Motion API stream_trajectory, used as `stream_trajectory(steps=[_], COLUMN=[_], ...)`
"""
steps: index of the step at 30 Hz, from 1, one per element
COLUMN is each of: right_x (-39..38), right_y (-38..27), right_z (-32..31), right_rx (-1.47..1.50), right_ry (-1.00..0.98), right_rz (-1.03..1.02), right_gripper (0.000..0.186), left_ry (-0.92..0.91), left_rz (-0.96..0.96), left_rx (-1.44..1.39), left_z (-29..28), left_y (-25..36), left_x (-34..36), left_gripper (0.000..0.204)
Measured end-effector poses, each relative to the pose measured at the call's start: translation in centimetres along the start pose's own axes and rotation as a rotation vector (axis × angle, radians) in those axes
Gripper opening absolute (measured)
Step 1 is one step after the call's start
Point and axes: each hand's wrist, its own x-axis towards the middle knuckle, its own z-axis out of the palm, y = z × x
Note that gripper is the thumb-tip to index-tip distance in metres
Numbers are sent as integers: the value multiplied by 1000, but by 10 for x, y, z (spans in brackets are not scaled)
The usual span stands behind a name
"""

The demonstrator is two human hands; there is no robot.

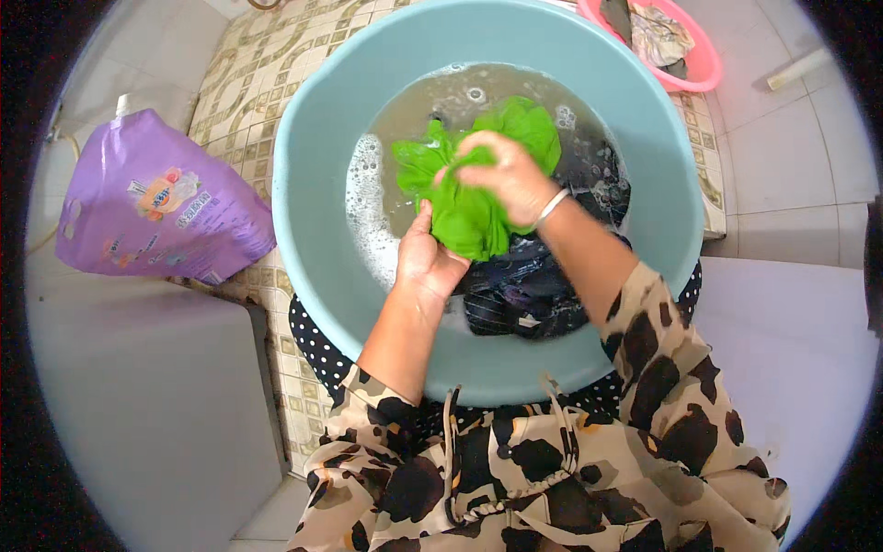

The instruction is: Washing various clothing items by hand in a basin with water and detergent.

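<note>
Slantwise, the green cloth (471, 223) runs from near-left to far-right, left grip (427, 259) and right grip (517, 181) clamped on it.

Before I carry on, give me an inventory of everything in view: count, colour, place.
Large round plastic tub: one, pale blue-green, centre
Crumpled cloth: one, bright green, at both hands
Wet dark fabric: count unclear, navy-black, in the tub
Foamy water: murky grey-brown, in the tub
Spouted plastic pouch: one, purple, left
Round basin: one, pink, top right, holding mixed fabrics
Boxy flat-sided object: one, grey, lower left
Patterned tiles: many, cream and olive, around the tub
Sleeves: two, tan-black, below
Wristband: one, white, right wrist
Left hand: one, bare, under the cloth
Right hand: one, bare, blurred, above it
</note>
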Motion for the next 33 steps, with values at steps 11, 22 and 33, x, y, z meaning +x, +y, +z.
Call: stream_trajectory(steps=[11, 22, 33], right_x=[10, 4, -6], right_y=[-7, -14, -5], right_z=[60, -51, 37], right_rx=[-1380, -943, -539], right_ry=[43, 239, 16], right_rz=[-255, 95, -240], right_gripper=[35, 33, 23], left_ry=[74, -214, -53], left_rz=[-16, 9, 0], left_rx=[42, 25, 43], left_z=[10, 25, 5], left_y=[-12, 19, 9], left_x=[0, -30, -18], left_gripper=[31, 48, 48])
